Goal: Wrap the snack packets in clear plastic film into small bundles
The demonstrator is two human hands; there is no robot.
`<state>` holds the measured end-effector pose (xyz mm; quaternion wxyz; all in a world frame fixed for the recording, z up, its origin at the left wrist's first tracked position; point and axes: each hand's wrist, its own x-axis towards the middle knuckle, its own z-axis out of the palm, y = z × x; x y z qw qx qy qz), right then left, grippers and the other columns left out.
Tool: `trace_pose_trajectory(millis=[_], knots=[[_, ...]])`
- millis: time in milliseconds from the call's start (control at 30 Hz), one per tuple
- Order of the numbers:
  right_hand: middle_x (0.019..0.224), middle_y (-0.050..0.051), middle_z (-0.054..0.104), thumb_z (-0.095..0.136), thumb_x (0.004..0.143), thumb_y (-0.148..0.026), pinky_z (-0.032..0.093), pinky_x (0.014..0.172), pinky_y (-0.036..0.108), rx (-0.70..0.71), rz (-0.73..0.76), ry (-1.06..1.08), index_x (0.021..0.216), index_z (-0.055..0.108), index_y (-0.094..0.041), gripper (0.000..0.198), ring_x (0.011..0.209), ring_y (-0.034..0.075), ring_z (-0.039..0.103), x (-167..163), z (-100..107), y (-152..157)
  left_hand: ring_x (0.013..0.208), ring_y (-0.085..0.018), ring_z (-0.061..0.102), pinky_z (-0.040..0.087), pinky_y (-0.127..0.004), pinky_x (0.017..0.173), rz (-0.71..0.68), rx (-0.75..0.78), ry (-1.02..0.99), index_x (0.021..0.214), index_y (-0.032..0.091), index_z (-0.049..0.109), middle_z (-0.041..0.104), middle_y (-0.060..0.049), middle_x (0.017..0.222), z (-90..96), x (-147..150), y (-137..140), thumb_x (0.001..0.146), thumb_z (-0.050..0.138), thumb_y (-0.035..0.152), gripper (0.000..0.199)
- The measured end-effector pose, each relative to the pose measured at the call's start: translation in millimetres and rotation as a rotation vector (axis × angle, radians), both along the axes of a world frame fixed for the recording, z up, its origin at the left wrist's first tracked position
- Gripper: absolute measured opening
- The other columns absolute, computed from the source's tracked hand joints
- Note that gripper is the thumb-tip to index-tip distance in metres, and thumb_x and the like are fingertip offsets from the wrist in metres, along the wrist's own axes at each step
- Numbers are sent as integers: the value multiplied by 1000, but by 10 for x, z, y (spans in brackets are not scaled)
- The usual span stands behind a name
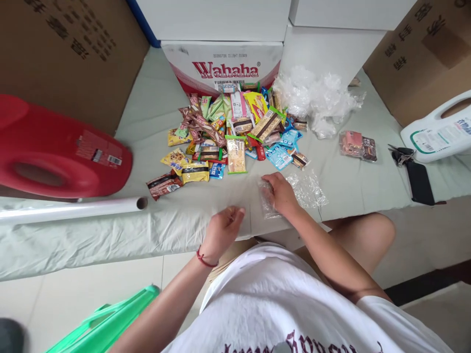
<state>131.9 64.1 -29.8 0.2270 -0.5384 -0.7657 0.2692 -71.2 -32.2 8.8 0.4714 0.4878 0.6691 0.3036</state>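
My right hand (281, 193) has its fingers closed on a crumpled clear plastic bag (270, 210) at the front of the cloth-covered surface. More clear plastic (309, 190) lies just to its right. My left hand (223, 229) is closed in a pinch near the front edge; what it holds, if anything, is too faint to make out. Beyond both hands spreads a heap of wrapped snacks, with a pale wafer packet (236, 154) at its near side. A yellow packet (195, 172) and a brown packet (164, 184) lie at the heap's left.
A Wahaha carton (224, 66) stands behind the heap, beside bunched clear plastic bags (312, 98). On the right are a cocoa pack (357, 145), keys with a black case (419, 181) and a white jug (439, 130). A red jug (62, 152) and a film roll (73, 208) occupy the left.
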Motion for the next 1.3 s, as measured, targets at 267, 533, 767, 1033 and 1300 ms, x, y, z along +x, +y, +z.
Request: trace_pose_trajectory(millis=[267,533,767,1033,1300], knots=[[108,9,64,57,93,-17,50,81,33,35,-19,-83,120,71,-21,30,93,23,64,-50,5,-72,75,-25,57,36,-32,69,-41,126,232,65,24,54,62,-6,70,-50,341,1130,90,62,52,39],[101,8,66,56,97,-21,53,86,34,120,-19,116,112,72,-21,22,92,22,66,49,-35,-193,60,-17,48,33,-29,63,-111,106,113,55,22,59,53,1,53,-282,220,1214,74,71,29,24],[99,7,66,54,100,-20,54,82,33,238,-47,176,106,74,-25,22,90,20,66,174,92,-395,53,-12,42,31,-26,56,-33,100,-83,66,20,58,50,5,56,-267,127,1121,78,67,38,23],[112,8,63,57,101,-29,53,86,33,263,15,199,122,73,-27,26,98,20,64,108,197,-307,56,-10,53,36,-23,54,-64,-47,-582,77,17,66,65,-1,68,-48,186,962,66,84,49,38],[116,5,64,55,100,-27,48,74,32,278,100,193,107,77,-31,23,71,14,50,67,175,-301,60,-10,59,40,-22,56,-92,-20,-675,79,17,65,68,-1,74,17,196,896,72,84,50,39]])
